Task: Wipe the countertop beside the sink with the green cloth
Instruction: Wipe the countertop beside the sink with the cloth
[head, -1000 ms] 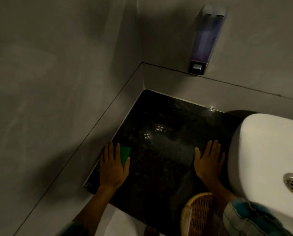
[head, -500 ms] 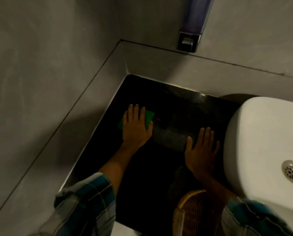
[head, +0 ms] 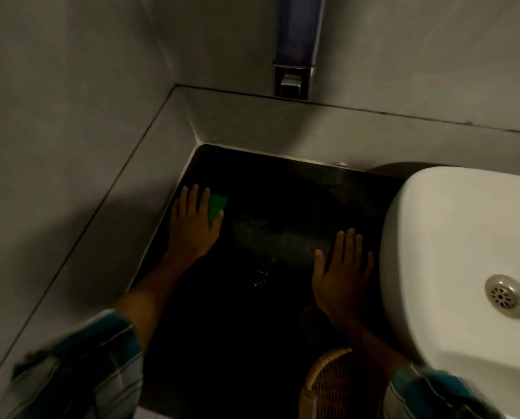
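The dark stone countertop [head: 270,207] fills the corner to the left of the white sink [head: 452,237]. My left hand [head: 192,225] lies flat near the left wall, pressing the green cloth [head: 217,206] onto the counter. Only a corner of the cloth shows past my fingers. My right hand [head: 341,276] rests flat on the counter with fingers spread, just left of the sink's rounded side. It holds nothing. A paler smeared streak runs across the counter between the two hands.
Grey walls close the counter on the left and at the back. A soap dispenser [head: 295,55] hangs on the back wall above the counter. A wicker basket [head: 331,385] sits at the counter's front edge. The sink drain [head: 507,295] shows at right.
My left hand has slid the cloth from the counter's front left toward the back, and now sits close to the left wall. My right hand has stayed flat beside the sink.
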`<action>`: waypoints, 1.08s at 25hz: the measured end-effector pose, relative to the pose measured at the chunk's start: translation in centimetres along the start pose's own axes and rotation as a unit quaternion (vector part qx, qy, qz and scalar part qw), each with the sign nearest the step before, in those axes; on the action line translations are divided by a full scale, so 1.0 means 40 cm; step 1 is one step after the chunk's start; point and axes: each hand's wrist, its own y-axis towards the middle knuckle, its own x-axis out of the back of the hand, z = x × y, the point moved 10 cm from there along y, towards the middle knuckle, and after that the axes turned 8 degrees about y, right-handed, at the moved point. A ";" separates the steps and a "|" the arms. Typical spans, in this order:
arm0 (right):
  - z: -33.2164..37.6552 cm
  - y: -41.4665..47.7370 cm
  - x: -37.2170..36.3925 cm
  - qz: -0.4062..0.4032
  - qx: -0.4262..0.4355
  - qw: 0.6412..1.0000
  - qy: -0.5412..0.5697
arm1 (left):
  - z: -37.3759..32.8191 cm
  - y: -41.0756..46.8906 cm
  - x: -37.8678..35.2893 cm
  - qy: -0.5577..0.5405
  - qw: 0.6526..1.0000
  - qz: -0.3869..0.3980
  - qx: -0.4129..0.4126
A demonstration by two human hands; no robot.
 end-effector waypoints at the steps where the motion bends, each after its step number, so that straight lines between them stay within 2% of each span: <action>1: -0.004 0.003 -0.003 -0.004 -0.003 1.000 0.004 | -0.025 0.052 -0.003 0.000 1.000 0.006 0.002; 3: -0.008 0.001 -0.010 -0.001 -0.005 1.000 0.007 | -0.116 0.122 -0.010 0.010 1.000 0.021 -0.020; 6: -0.006 0.000 -0.004 -0.011 0.000 1.000 -0.004 | -0.312 0.093 -0.008 0.036 0.990 0.016 -0.136; 9: -0.005 0.003 0.004 -0.017 0.005 1.000 -0.012 | -0.402 -0.111 -0.013 0.046 0.964 0.010 -0.260; 11: -0.004 0.002 0.002 -0.011 0.006 1.000 -0.009 | -0.362 -0.283 -0.028 0.050 0.950 0.021 -0.309; 14: -0.007 0.000 -0.005 0.003 0.003 1.000 -0.019 | -0.190 -0.364 -0.026 0.048 0.961 0.009 -0.272; 18: -0.010 0.004 -0.010 -0.001 -0.005 1.000 -0.018 | -0.015 -0.141 0.009 0.034 0.995 -0.019 -0.089; 20: -0.014 0.004 -0.014 -0.001 -0.009 1.000 -0.012 | -0.021 -0.017 0.016 0.020 0.999 -0.024 -0.012; 21: -0.015 0.003 -0.015 -0.001 -0.009 1.000 -0.014 | -0.053 0.031 0.012 0.016 1.000 -0.021 0.002; 24: -0.012 0.004 -0.014 -0.008 -0.003 1.000 -0.016 | -0.222 0.097 -0.008 0.020 0.999 -0.005 -0.044; 27: -0.009 0.003 -0.010 -0.013 0.001 1.000 -0.009 | -0.350 0.072 -0.007 0.017 0.995 -0.009 -0.097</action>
